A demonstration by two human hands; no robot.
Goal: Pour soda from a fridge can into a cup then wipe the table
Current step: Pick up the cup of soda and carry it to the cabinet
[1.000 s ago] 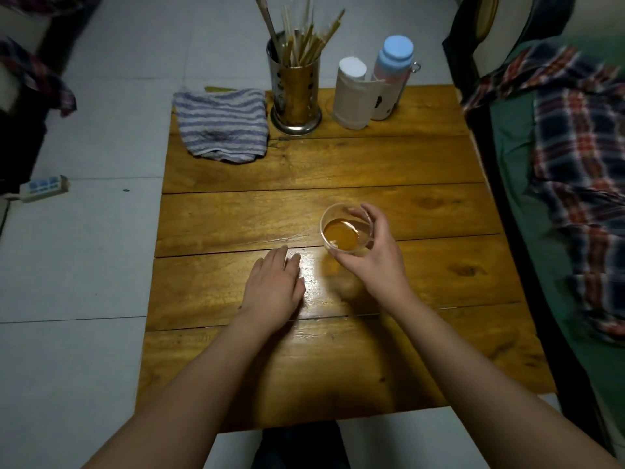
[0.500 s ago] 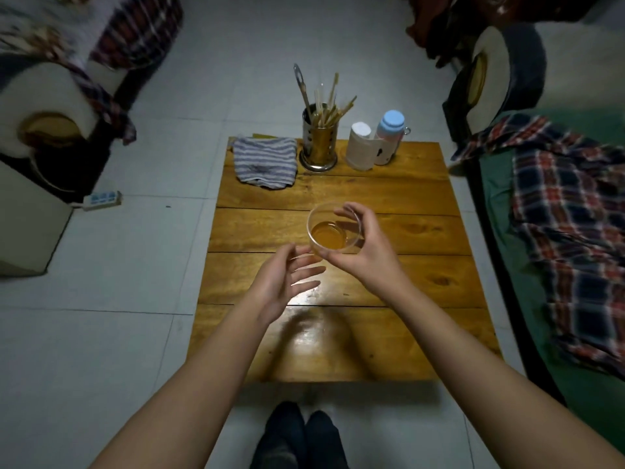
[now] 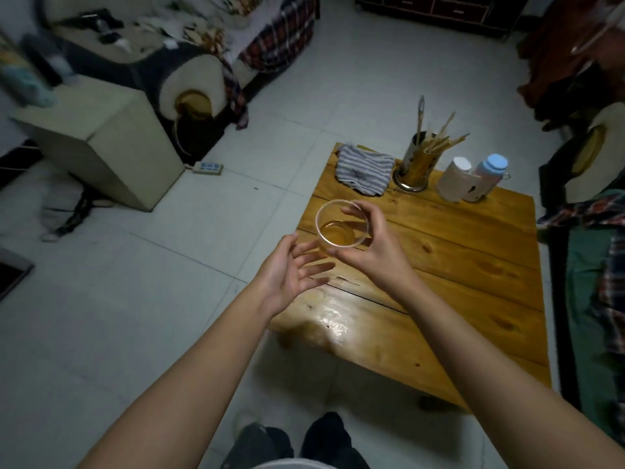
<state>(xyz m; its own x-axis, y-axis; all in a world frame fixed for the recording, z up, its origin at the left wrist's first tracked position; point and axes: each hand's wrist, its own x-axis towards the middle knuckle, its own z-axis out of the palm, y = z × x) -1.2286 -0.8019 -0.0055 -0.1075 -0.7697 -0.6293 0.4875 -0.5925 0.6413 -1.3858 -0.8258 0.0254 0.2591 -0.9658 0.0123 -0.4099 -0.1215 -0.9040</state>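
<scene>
1. The right hand (image 3: 367,252) holds a clear cup (image 3: 341,228) up above the wooden table (image 3: 456,265); its thumb and fingers curl round the cup's wall, the thumb on the near side and the fingertips (image 3: 351,210) over the far rim.
2. The cup stands roughly upright in that grip, with amber soda pooled in its lower part — well below the rim that the fingers touch.
3. The left hand (image 3: 287,274) hovers just left of the cup and slightly below it, palm turned up and toward the cup, fingers straight and spread, gripping nothing. Its fingertips reach close under the cup's base; whether they touch it cannot be told.
4. Beyond the right hand's fingertips, at the table's far left corner, lies a crumpled striped cloth (image 3: 365,170).
5. Just right of the cloth stands a metal utensil holder (image 3: 414,167) full of chopsticks, and further right a white roll (image 3: 453,179) touching a pale bottle with a blue cap (image 3: 487,174).
6. Below both wrists the near planks of the table shine with a glossy patch (image 3: 333,321) — wet or merely reflecting, I cannot tell.
7. Out to the left of the left hand, on the tiled floor (image 3: 152,299), sit a power strip (image 3: 208,167) and a beige box-like cabinet (image 3: 101,143).
8. At the bottom edge, between the forearms, the person's dark-trousered knees (image 3: 304,445) show.
</scene>
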